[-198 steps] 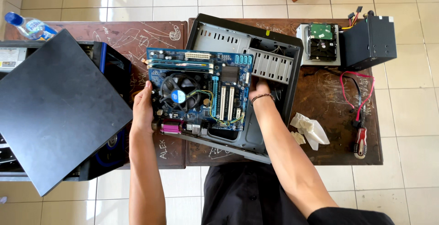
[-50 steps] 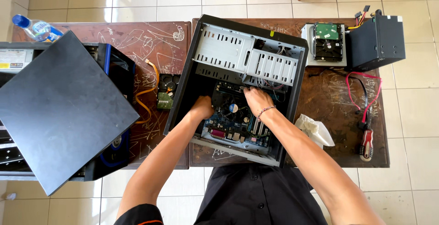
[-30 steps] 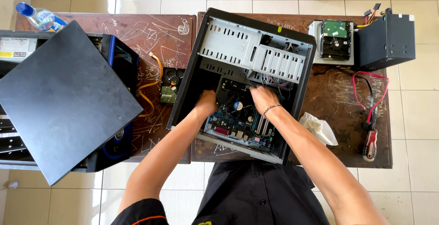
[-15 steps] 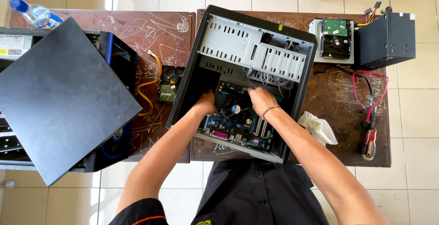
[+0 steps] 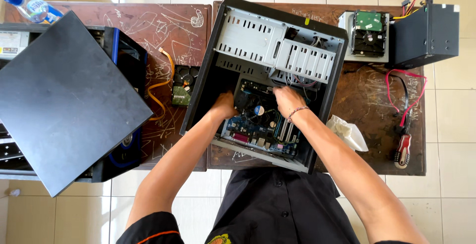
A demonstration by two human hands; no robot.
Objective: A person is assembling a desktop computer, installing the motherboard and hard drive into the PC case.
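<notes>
A person leans over an open computer case [image 5: 270,51] lying on a scratched wooden table [image 5: 168,31], both hands down inside it on the motherboard [image 5: 258,130]. The left hand [image 5: 224,106] rests at the board's upper left corner beside the cooler fan [image 5: 255,108]; its fingers curl downward, and whether they grip anything cannot be told. The right hand [image 5: 288,100], a cord bracelet at the wrist, presses on the board's upper right edge under the drive cage [image 5: 302,60], fingers bent and hidden, so its hold cannot be told either.

The board sits low in the case, its port edge towards the person.

Loose wires hang from the cage just above the right hand and could snag or get pinched beneath the board. Pressing unevenly may flex the board or miss its mounts, and sharp metal edges lie close to both wrists.

A side panel [image 5: 64,100] leans over a second case at left. A hard drive [image 5: 368,33], power supply [image 5: 426,31], red cable [image 5: 414,93] and screwdriver [image 5: 402,150] lie at right, well apart.
</notes>
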